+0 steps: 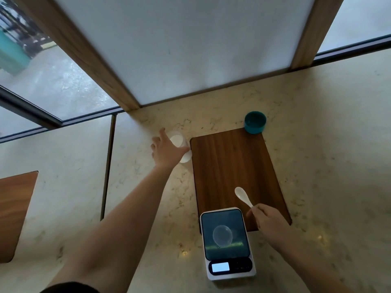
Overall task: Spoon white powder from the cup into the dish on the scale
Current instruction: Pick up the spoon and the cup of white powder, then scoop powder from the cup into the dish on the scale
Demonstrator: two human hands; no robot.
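While the left grip (167,151) wraps around the clear cup (179,145) of white powder at ten o'clock, the right grip (267,220) pinches a white spoon (243,196) above the wooden board (232,166). At six o'clock, the scale (227,243) on the marble surface (328,166) carries the clear dish (222,235).

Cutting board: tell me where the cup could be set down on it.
The cutting board is bare from its far edge, beside the teal bowl, down past the middle. Its near end is crowded: the scale overlaps the near left corner, and the right hand holds the white spoon over the near right part.
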